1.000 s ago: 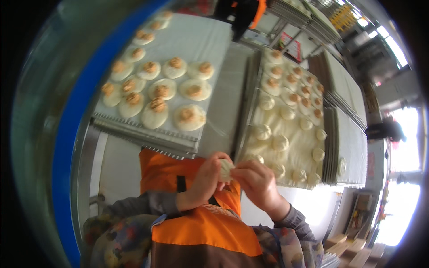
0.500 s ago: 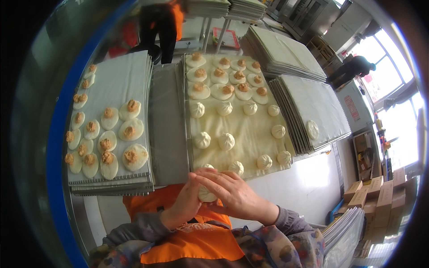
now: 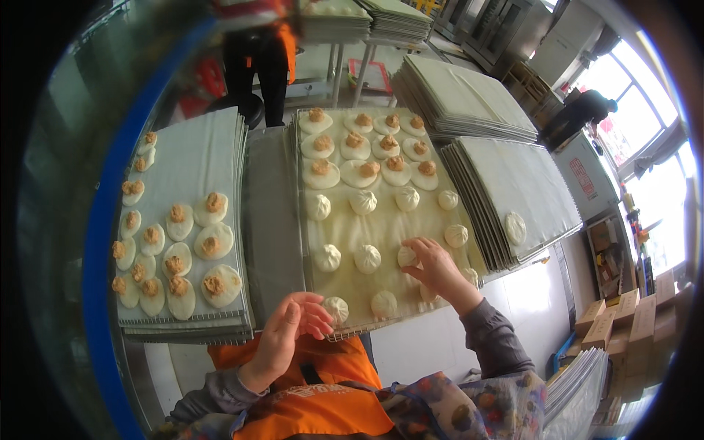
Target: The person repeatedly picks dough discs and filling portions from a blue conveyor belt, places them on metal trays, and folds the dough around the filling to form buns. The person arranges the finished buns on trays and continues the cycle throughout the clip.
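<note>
My right hand (image 3: 435, 268) has its fingertips around a pleated bun (image 3: 407, 256) standing on the cloth-covered tray (image 3: 385, 236) in the middle. Closer to me, my left hand (image 3: 286, 339) is empty, fingers apart, beside the tray's near left corner and a finished bun (image 3: 336, 310). More closed white buns stand in rows on the near half of this tray; my right hand and wrist partly cover some. On its far half lie flat dough rounds (image 3: 355, 146), each topped with a lump of brownish filling.
On the left, a tray stack (image 3: 172, 150) carries several more filled dough rounds (image 3: 218, 287). Tray stacks (image 3: 506, 183) stand right, one with a lone dough round (image 3: 515, 229). A blue edge (image 3: 100, 242) borders the left side. Two people stand farther off; cardboard boxes (image 3: 633, 323) lie right.
My hands have parted from around a bun near my body. The right has carried a bun out to the tray; the left has opened and dropped slightly left. The view has shifted a little.
</note>
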